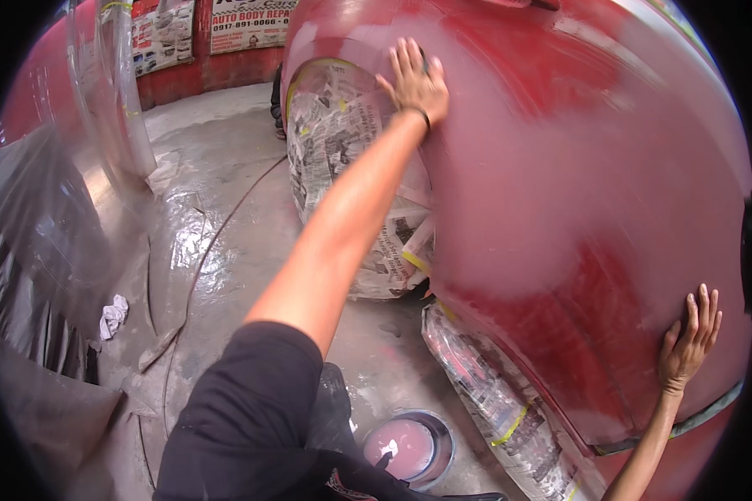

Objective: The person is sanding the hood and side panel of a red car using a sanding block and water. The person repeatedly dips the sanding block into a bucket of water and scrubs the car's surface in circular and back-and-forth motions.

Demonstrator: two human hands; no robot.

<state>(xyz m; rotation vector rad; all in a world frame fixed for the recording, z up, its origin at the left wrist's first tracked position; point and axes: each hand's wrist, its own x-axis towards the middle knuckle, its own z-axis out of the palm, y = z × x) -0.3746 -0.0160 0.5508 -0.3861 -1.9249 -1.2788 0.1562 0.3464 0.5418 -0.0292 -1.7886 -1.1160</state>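
Observation:
My left hand (418,82) lies with its fingers stretched out against the dull red car fender (493,159), above the wheel arch. A dark band circles that wrist, and a small dark green item shows by its fingers; I cannot tell what it is. Farther right and nearer, my right hand (685,346) rests with fingers extended on the car door (627,326). Pale, hazy patches on the bodywork border glossier red areas. Newspaper (342,159) covers the wheel, and more taped newspaper (510,417) wraps the lower sill.
A bucket (444,447) of pinkish liquid stands on the wet grey floor (251,242) beside the sill. A dark hose (199,271) runs across the floor. To the left are a crumpled white cloth (114,316) and a plastic-draped object (42,242). Posters (163,35) hang at the back.

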